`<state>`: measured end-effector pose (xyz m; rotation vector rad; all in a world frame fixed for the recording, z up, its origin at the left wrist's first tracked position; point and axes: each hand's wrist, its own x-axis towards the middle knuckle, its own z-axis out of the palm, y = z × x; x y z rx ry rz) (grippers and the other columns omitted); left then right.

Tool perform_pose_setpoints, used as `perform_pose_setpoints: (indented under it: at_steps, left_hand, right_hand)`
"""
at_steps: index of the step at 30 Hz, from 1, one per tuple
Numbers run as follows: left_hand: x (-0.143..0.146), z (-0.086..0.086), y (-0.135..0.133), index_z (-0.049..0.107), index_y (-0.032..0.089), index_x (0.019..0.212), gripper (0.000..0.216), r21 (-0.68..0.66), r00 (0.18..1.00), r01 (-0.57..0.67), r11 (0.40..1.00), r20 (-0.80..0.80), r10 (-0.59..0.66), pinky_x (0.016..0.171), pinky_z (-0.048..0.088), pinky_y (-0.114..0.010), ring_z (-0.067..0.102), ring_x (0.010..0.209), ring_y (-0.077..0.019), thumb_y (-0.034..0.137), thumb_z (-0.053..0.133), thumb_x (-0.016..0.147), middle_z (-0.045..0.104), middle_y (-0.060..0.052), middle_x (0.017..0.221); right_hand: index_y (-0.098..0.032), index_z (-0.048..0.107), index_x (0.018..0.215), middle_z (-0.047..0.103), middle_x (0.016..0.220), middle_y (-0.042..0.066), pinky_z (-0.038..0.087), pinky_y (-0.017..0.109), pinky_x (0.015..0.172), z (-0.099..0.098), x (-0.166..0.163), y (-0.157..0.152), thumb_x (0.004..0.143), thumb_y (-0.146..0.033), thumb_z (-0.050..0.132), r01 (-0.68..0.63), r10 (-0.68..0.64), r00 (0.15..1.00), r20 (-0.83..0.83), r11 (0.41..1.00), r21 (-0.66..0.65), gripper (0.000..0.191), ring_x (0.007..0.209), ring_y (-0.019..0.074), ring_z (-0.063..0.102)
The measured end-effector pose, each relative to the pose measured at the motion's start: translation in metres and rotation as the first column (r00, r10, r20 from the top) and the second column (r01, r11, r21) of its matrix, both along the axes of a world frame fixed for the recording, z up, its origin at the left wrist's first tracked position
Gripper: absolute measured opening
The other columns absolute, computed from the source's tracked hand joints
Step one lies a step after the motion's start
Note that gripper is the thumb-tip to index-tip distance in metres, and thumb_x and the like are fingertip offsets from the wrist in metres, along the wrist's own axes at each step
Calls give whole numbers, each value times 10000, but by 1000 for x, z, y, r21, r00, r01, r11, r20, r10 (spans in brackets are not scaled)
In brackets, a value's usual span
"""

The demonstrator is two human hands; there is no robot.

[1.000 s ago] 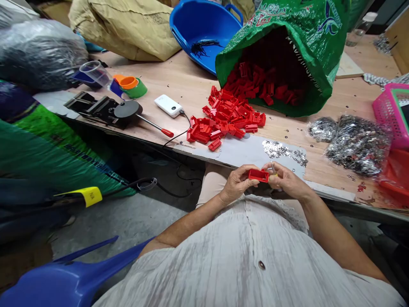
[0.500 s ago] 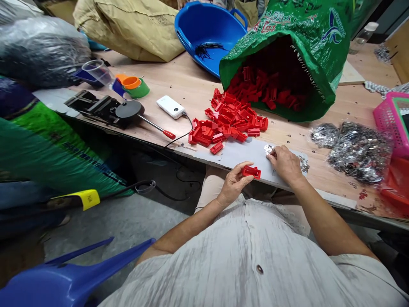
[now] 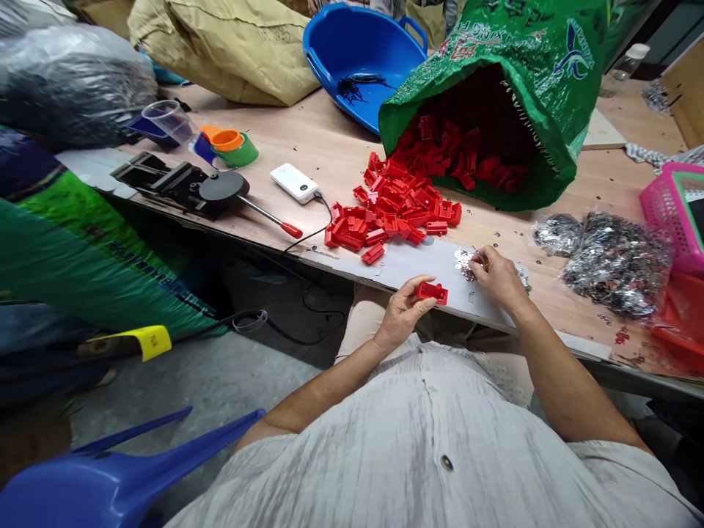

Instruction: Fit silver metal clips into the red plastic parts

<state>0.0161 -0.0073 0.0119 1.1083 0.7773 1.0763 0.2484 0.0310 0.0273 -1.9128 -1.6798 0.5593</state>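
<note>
Between the fingertips and thumb of my left hand is a red plastic housing, its hollow side facing up, just off the table's front edge. My right hand is pinched closed beside a small heap of silvery metal pieces on a grey sheet. Something thin shows at its fingertips, too small to name. Past my hands lies a pile of similar red housings, spilling from the mouth of a green woven sack.
At the left edge sits a black hand press with a red-tipped lever. A white power bank with a cable lies beside it. Clear bags of metal parts and a pink basket are on the right; a blue basin is behind.
My right hand has shifted slightly right and back from the metal pieces, uncovering more of them. My left hand still holds the red housing in nearly the same place.
</note>
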Motion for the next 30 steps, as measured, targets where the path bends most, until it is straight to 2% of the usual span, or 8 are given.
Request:
perform_pose_setpoints:
  at_steps: [3, 7, 12, 18, 21, 24, 27, 30]
  left_hand:
    - [0, 0, 2, 624, 187, 1262, 458, 43, 999, -2, 999, -38, 4, 864, 524, -258, 647, 890, -125, 350, 713, 844, 698, -41, 977]
    - [1, 5, 3, 610, 227, 1322, 470, 216, 980, -30, 976, -185, 71, 896, 512, -274, 625, 947, -136, 351, 681, 875, 660, -48, 1064]
    - [5, 7, 2, 588, 261, 1358, 472, 447, 961, 20, 894, -256, 106, 920, 505, -287, 622, 998, -147, 319, 665, 896, 644, -59, 1083]
    - [10, 11, -5, 596, 289, 1346, 447, 575, 941, 43, 817, -299, 161, 940, 506, -310, 619, 1031, -157, 306, 656, 903, 657, -68, 1117]
    - [10, 16, -7, 616, 265, 1324, 448, 476, 950, 24, 879, -284, 128, 909, 519, -292, 631, 993, -157, 332, 676, 886, 667, -62, 1100]
    - [11, 19, -7, 593, 225, 1349, 505, 239, 978, -2, 971, -201, 51, 856, 534, -271, 649, 909, -145, 357, 687, 871, 690, -50, 1063]
    - [11, 20, -6, 592, 201, 1335, 526, 96, 993, -2, 995, -116, 13, 856, 535, -266, 657, 883, -135, 350, 711, 845, 711, -34, 1011]
    - [11, 19, -4, 599, 205, 1299, 521, 33, 999, 7, 999, -46, -6, 843, 537, -252, 660, 873, -121, 333, 744, 814, 705, -17, 983]
  right_hand:
    - [-217, 638, 904, 682, 858, 37, 433, 328, 706, 5, 2, -7, 838, -367, 582, -69, 63, 966, -249, 997, -18, 174, 750, 186, 579]
    - [-204, 655, 924, 647, 886, 23, 422, 295, 667, 20, -9, -27, 803, -445, 666, -227, 150, 829, -539, 971, -78, 270, 732, 147, 540]
    - [-221, 611, 884, 606, 860, 13, 438, 300, 705, 26, -27, -48, 824, -464, 679, -265, 184, 784, -593, 963, -52, 259, 764, 152, 534]
    - [-231, 572, 884, 571, 836, -1, 436, 298, 699, 18, -30, -57, 848, -447, 657, -222, 176, 839, -515, 975, -28, 235, 746, 151, 513]
    - [-232, 571, 896, 579, 860, 3, 441, 298, 706, 20, -30, -58, 843, -455, 666, -224, 170, 810, -561, 974, -27, 248, 761, 151, 529]
    - [-234, 559, 892, 572, 832, -8, 419, 279, 629, 24, -31, -61, 864, -477, 646, -237, 157, 757, -634, 971, -43, 260, 679, 125, 499]
    - [-232, 557, 872, 560, 783, -14, 377, 272, 553, 27, -30, -64, 896, -492, 601, -244, 165, 756, -633, 969, -40, 265, 601, 111, 444]
    - [-244, 616, 943, 618, 851, 12, 412, 294, 590, 32, -28, -69, 907, -462, 605, -262, 230, 826, -514, 965, 12, 221, 657, 136, 507]
